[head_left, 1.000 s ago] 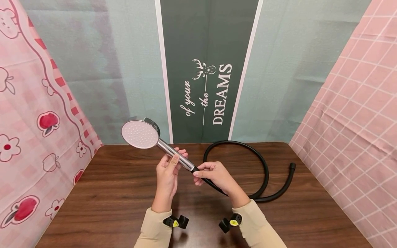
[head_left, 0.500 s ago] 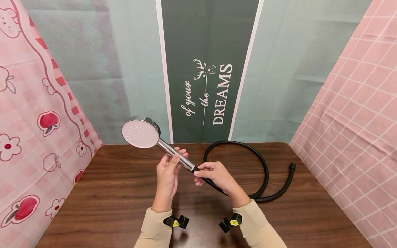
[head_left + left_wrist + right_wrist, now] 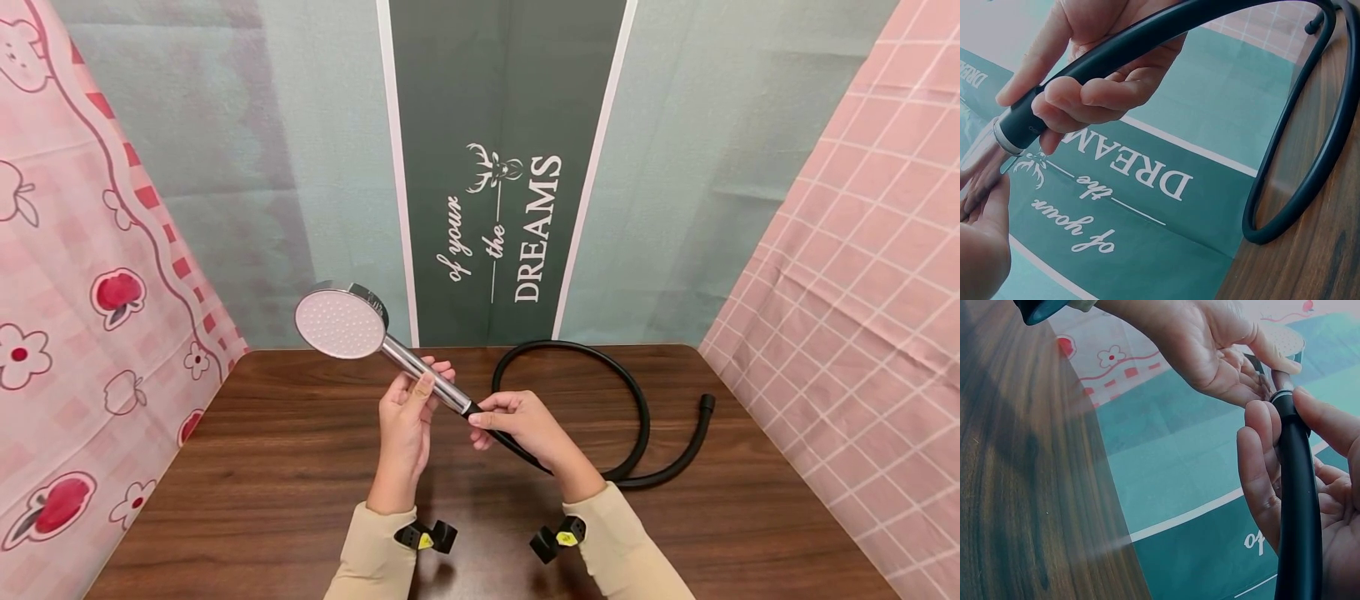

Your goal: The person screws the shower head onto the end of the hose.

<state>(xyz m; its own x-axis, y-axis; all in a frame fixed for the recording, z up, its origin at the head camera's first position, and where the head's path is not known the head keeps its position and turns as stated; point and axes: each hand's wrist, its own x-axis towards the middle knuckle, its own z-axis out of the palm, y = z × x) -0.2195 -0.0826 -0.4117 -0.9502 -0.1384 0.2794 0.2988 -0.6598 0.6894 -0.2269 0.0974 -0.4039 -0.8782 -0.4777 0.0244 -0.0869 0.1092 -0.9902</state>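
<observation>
A chrome shower head with a pale round spray face tilts up to the left in the head view. My left hand grips its handle between thumb and fingers. The black shower hose meets the handle's lower end, with a light ring at the joint. Right there, my right hand pinches the hose's end fitting between thumb and fingers. Whether the fitting is fully seated cannot be told. From that hand the hose loops over the table to a free black end at the right.
The dark wooden table lies below both hands. A green cloth backdrop with white lettering hangs behind it. Pink patterned cloths stand at the left and right. Small black cameras are strapped at both wrists.
</observation>
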